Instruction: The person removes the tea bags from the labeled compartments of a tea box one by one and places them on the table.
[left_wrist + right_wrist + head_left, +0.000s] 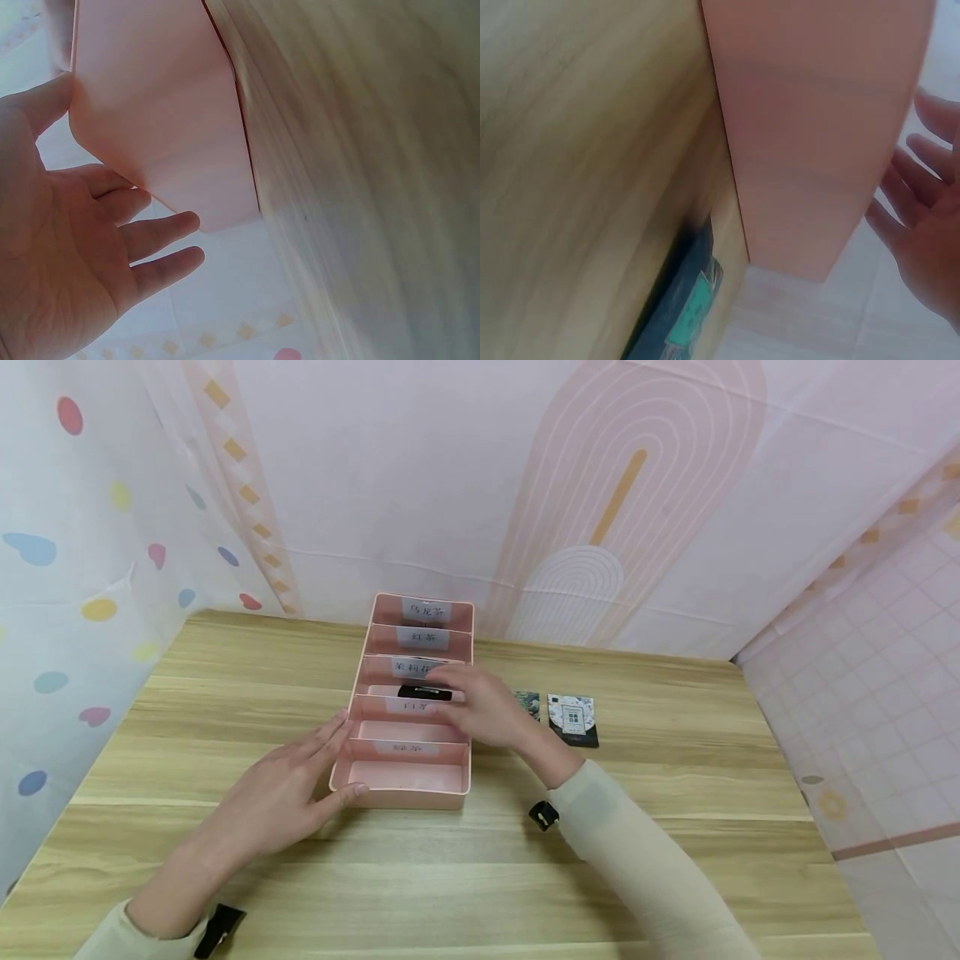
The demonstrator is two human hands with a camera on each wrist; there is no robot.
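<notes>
The dark packet (424,692) sat at the middle of 5 compartments in the pink box (397,799), close against a divider; let go at a tilt, it could have snagged there or slipped into the neighbouring slot. Whether the right hand's (487,706) fingers pinched it could not be told. The left hand's (288,789) fingers lay spread along the box; pushing too hard might have skidded it across the counter (390,885) into the green packet (532,703).
</notes>
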